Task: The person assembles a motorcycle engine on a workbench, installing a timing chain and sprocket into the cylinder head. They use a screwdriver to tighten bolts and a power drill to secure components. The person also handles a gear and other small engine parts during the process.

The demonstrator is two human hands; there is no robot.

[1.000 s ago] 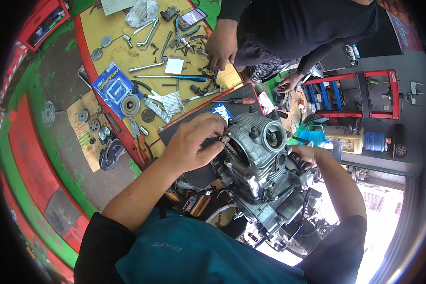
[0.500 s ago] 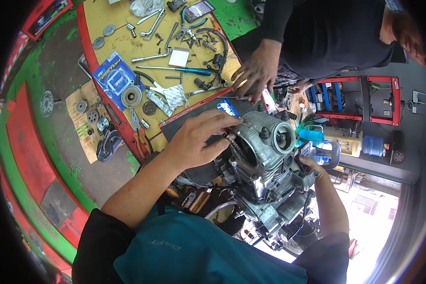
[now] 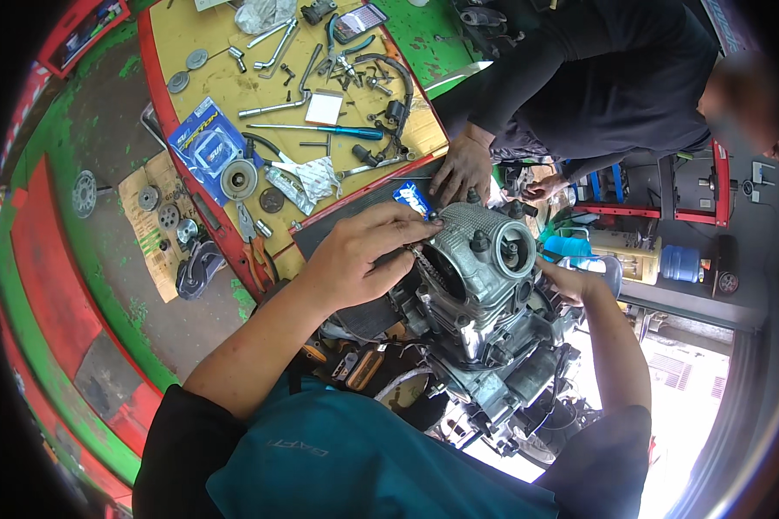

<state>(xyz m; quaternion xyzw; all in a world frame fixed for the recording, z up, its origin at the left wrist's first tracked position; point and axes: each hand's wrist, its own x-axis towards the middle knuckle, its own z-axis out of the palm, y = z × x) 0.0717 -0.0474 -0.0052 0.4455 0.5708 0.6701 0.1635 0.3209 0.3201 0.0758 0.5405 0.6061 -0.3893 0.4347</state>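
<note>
Left hand (image 3: 359, 259) curls over the left edge of the grey cast-metal engine cylinder head (image 3: 480, 259), fingertips pinched on what looks like a silver timing chain (image 3: 424, 259) at the side opening; grip closed, though whether it clamps the chain or only presses on it cannot be told. Right hand (image 3: 567, 281) reaches round the far side of the head, palm against the casting, fingers mostly hidden, so open or clenched cannot be told. The engine sits upright in the middle of the view, just in front of the person's chest, head on top of the finned cylinder and grey crankcase (image 3: 502, 381). Judgement: head is seated on the block, round port (image 3: 515, 246) open, side cover absent, chain not yet settled, so assembly work at the head is partway, with covers and fasteners left. A co-worker's hand (image 3: 463, 169) in a black sleeve rests on the edge of the yellow desk (image 3: 208, 86) with red rim, just behind the engine. On the desk: blue-handled screwdriver (image 3: 337, 131), silver wrenches (image 3: 273, 108), blue flat gasket packet (image 3: 203, 143), round metal gear (image 3: 238, 179), white card (image 3: 325, 108), loose bolts. On the grey floor to the left, a cardboard sheet (image 3: 151, 225) carries small round parts.
</note>
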